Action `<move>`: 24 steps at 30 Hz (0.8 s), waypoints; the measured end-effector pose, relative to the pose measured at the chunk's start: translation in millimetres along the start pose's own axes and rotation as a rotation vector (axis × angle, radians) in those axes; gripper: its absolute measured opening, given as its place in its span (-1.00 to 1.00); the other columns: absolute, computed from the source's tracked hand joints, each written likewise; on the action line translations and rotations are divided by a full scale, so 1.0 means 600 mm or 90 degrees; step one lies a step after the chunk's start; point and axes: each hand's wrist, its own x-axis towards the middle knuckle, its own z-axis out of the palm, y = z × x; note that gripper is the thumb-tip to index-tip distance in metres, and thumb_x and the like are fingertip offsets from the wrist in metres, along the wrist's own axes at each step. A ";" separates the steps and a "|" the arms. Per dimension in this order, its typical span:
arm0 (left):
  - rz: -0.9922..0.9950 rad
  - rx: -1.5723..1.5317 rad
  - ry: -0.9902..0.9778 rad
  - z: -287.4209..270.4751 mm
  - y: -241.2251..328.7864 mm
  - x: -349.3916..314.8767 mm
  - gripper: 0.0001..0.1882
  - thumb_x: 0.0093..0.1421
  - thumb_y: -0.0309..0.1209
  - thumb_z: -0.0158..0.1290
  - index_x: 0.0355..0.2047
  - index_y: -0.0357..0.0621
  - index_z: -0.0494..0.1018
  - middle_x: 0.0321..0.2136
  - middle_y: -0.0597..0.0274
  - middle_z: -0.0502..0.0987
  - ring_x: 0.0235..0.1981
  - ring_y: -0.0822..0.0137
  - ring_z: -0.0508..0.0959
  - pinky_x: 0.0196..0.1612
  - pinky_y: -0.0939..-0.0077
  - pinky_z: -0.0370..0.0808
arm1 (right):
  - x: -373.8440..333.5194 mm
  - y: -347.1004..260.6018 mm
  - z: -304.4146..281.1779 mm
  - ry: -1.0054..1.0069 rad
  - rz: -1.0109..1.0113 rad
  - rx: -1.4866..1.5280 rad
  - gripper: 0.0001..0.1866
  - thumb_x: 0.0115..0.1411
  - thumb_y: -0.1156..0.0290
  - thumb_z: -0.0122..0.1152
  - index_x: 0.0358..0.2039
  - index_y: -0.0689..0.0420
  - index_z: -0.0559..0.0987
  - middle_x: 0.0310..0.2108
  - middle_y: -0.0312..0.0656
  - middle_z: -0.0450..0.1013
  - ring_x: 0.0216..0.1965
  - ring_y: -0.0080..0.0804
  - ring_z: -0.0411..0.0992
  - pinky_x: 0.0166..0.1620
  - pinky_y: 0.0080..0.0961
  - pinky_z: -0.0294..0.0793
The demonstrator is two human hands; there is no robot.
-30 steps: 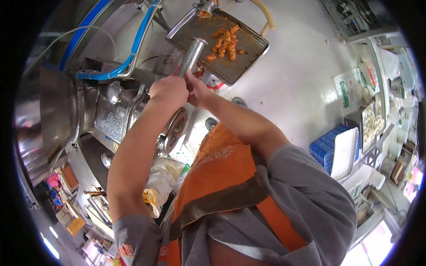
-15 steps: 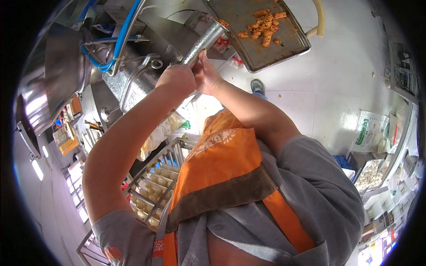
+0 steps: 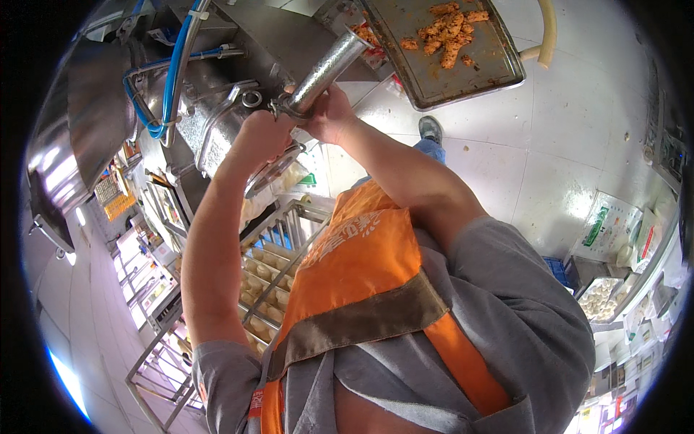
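Note:
A shiny metal tube (image 3: 331,71) slants up and away from the machine's outlet, its open end toward the tray. My right hand (image 3: 329,116) is wrapped around the tube's lower end, the fingers partly hidden behind it. At the tube's base sits a small metal clamp (image 3: 280,107). My left hand (image 3: 264,136) is closed against this clamp, its fingertips mostly out of sight. Beyond the tube's far end lies a dark metal tray (image 3: 405,69) with a heap of reddish-brown seasoned pieces (image 3: 450,35) on it.
Blue hoses (image 3: 173,79) and steel machine parts (image 3: 206,134) stand at the left. Below my left arm is a metal rack (image 3: 249,322) with rows of pale round pieces. A pale hose (image 3: 547,36) hangs beyond the tray. A person's shoe (image 3: 430,129) shows on the floor.
My left hand has drawn back from the tube toward its base, uncovering the clamp. My right hand stays at the tube. The whole view has shifted slightly.

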 end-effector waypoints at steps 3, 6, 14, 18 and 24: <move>-0.384 -0.494 -0.168 -0.019 0.000 -0.006 -0.51 0.27 -0.04 0.05 -0.48 -0.30 0.51 -0.54 -0.11 0.60 -0.56 0.10 0.62 -0.42 0.25 0.55 | 0.016 0.003 -0.005 0.001 0.005 -0.007 -0.42 0.40 0.05 -0.30 -0.08 0.31 0.53 -0.04 0.04 0.48 0.02 -0.06 0.44 0.11 -0.09 0.42; -0.221 0.114 0.062 -0.022 0.037 -0.035 -0.50 0.25 0.02 0.06 -0.43 -0.25 0.52 -0.50 -0.08 0.62 -0.45 0.12 0.66 -0.40 0.25 0.56 | 0.021 0.005 -0.005 0.023 0.005 -0.019 -0.45 0.40 0.11 -0.30 -0.10 0.32 0.54 -0.10 0.02 0.50 -0.01 -0.10 0.45 0.08 -0.16 0.46; -0.146 0.300 -0.103 -0.010 0.064 0.004 -0.79 0.26 -0.30 0.02 -0.36 -0.09 0.62 -0.31 0.11 0.66 -0.27 0.15 0.68 -0.25 0.27 0.61 | 0.016 0.010 0.004 0.043 -0.021 -0.043 -0.44 0.42 0.07 -0.33 -0.11 0.30 0.52 -0.24 -0.01 0.50 -0.20 -0.14 0.50 -0.06 -0.13 0.55; -0.216 0.113 -0.044 -0.001 0.051 -0.003 -0.70 0.27 -0.26 -0.04 -0.37 -0.14 0.63 -0.40 0.01 0.64 -0.30 0.03 0.67 -0.27 0.16 0.60 | 0.014 0.007 0.002 0.040 -0.015 -0.042 -0.45 0.42 0.09 -0.33 -0.12 0.31 0.51 -0.25 0.00 0.50 -0.20 -0.15 0.50 -0.06 -0.15 0.54; -0.247 0.040 0.160 0.035 0.053 -0.016 -0.60 0.27 -0.16 -0.07 -0.49 -0.19 0.57 -0.52 -0.06 0.61 -0.43 -0.08 0.64 -0.31 0.07 0.58 | 0.028 0.016 0.006 0.027 0.010 0.047 -0.48 0.39 0.11 -0.31 -0.21 0.28 0.54 -0.28 0.02 0.51 -0.19 -0.13 0.51 0.00 -0.19 0.51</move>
